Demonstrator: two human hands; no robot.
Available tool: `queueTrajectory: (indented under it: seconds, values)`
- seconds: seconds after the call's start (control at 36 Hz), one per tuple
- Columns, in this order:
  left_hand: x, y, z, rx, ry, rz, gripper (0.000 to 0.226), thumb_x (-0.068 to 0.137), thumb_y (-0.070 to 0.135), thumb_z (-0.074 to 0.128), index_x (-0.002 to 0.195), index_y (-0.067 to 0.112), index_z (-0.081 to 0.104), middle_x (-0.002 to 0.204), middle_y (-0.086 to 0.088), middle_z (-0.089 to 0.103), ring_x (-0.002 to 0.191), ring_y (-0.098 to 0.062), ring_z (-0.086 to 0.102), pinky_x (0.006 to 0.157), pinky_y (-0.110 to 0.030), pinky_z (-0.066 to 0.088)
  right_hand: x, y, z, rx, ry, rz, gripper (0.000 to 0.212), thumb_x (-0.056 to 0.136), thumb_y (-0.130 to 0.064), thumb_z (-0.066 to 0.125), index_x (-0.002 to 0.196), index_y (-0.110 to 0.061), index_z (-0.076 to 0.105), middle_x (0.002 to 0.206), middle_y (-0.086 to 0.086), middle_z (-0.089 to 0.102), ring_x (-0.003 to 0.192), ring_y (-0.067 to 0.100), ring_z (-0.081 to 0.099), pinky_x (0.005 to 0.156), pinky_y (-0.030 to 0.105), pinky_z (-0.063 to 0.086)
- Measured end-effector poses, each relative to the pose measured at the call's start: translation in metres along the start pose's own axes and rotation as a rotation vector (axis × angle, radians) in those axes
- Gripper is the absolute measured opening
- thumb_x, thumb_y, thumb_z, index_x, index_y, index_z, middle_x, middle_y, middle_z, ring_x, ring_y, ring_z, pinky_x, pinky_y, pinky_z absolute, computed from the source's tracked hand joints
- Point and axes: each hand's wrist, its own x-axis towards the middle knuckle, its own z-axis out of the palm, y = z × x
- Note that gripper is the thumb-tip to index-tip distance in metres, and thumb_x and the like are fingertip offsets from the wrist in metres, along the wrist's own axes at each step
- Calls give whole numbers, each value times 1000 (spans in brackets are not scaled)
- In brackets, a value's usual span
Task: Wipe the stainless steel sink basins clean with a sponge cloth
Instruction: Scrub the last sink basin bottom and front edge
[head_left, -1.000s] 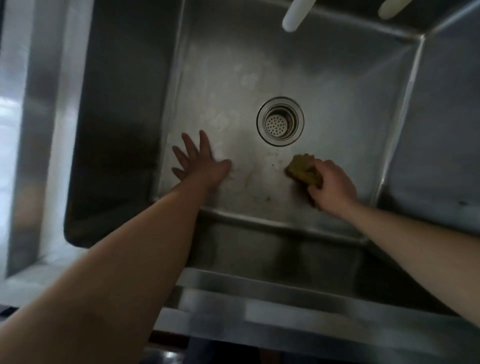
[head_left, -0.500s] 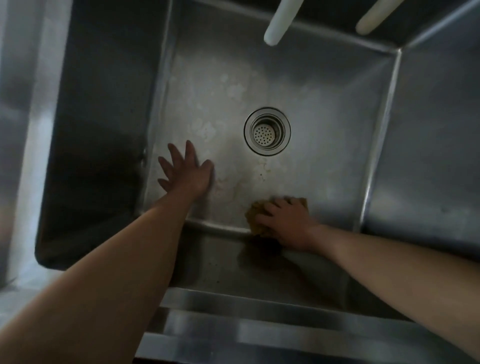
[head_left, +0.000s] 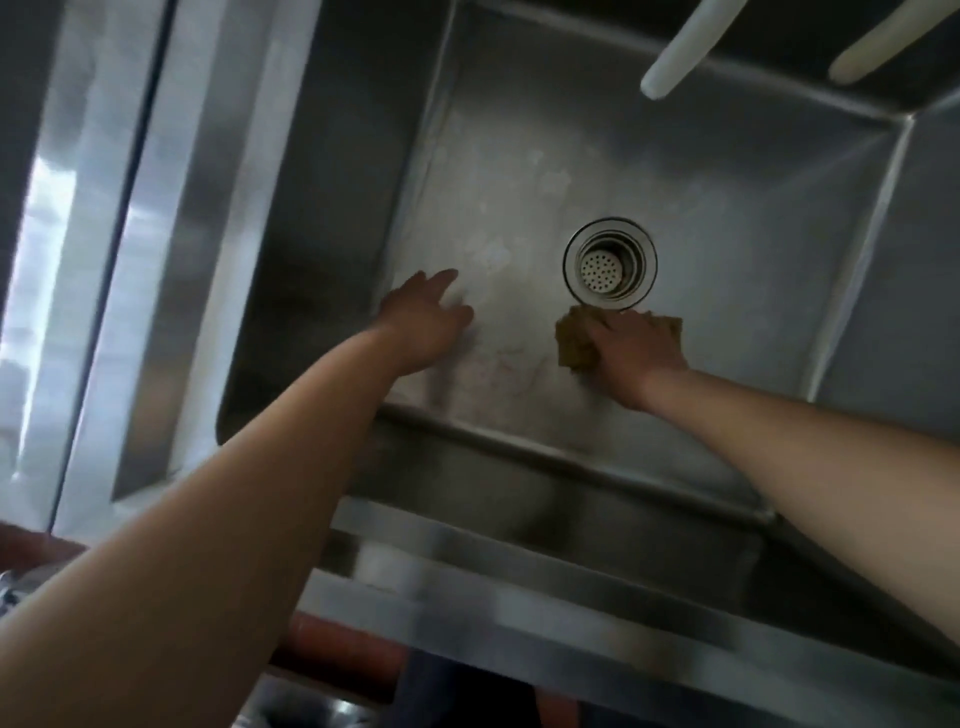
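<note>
At the centre of the frame, the right hand pressed curled fingers onto a brown sponge cloth, just below the round drain. Left of it, the left hand lay open and empty on the steel sink basin floor.

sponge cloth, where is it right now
The brown sponge cloth lies on the sink floor under the right hand, just below the round metal drain strainer.
</note>
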Motion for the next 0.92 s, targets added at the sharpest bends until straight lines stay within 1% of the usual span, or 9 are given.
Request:
queueTrajectory:
  seconds: [0.11, 0.19, 0.33, 0.39, 0.44, 0.5, 0.56, 0.69, 0.92]
  values:
    - [-78, -4, -20, 77, 26, 119, 58, 98, 39, 54, 153, 32, 36, 160, -1, 34, 146, -20, 31, 116, -26, 24, -38, -7, 20, -195, -236, -179, 65, 93, -29, 57, 151, -35, 29, 157, 2, 32, 139, 32, 35, 112, 49, 27]
    - [-139, -13, -17, 197, 106, 208, 55, 97, 43, 54, 149, 34, 41, 158, 1, 37, 147, -22, 29, 120, -38, 24, -61, -15, 28, -243, -332, -312, 54, 97, -26, 53, 147, -36, 37, 158, 0, 31, 141, 29, 34, 112, 47, 27]
    - [-210, -36, 9, 160, 466, 312, 49, 96, 40, 48, 142, 25, 54, 156, -6, 41, 150, -29, 25, 122, -52, 18, -70, -37, 38, -170, -320, -306, 46, 105, -33, 38, 151, -38, 33, 163, -3, 23, 146, 29, 26, 118, 52, 19]
    - [-221, -41, 23, 183, 540, 182, 54, 98, 48, 45, 149, 31, 44, 164, -6, 22, 154, -30, 7, 122, -57, 7, -64, -52, 37, -121, -292, -290, 46, 106, -34, 35, 152, -37, 31, 164, -3, 23, 146, 30, 26, 118, 53, 21]
    - [-225, -41, 35, 179, 579, 5, 67, 97, 58, 41, 157, 39, 17, 167, -2, -6, 153, -31, -14, 121, -59, -3, -53, -69, 34, -57, -261, -281, 46, 106, -33, 38, 151, -36, 33, 163, -3, 24, 144, 32, 30, 117, 53, 25]
    - [-222, -38, 42, 164, 628, -100, 80, 95, 65, 37, 158, 37, -1, 166, -2, -17, 151, -31, -20, 120, -59, -6, -40, -85, 27, 12, -224, -260, 43, 103, -36, 46, 146, -36, 41, 160, 1, 32, 138, 34, 39, 112, 51, 34]
    - [-216, -34, 43, 126, 668, -168, 84, 93, 70, 32, 158, 33, -6, 166, -4, -17, 152, -31, -18, 121, -57, -7, -26, -99, 22, 99, -160, -199, 41, 99, -37, 51, 140, -32, 47, 152, 5, 42, 130, 35, 47, 106, 51, 41]
    - [-206, -29, 45, 139, 678, -291, 85, 92, 72, 23, 159, 26, 0, 167, -8, -11, 153, -30, -14, 122, -56, -5, 13, -95, 4, 352, 13, 10, 51, 99, -22, 47, 149, -28, 38, 158, 7, 34, 139, 34, 39, 112, 51, 35]
    - [-203, -31, 48, 174, 733, -292, 86, 90, 70, 30, 159, 24, 9, 167, -14, 1, 153, -34, -1, 121, -57, -1, 62, -24, -37, 468, 364, 133, 23, 93, -25, 51, 111, -15, 63, 123, 11, 65, 116, 33, 59, 97, 38, 47]
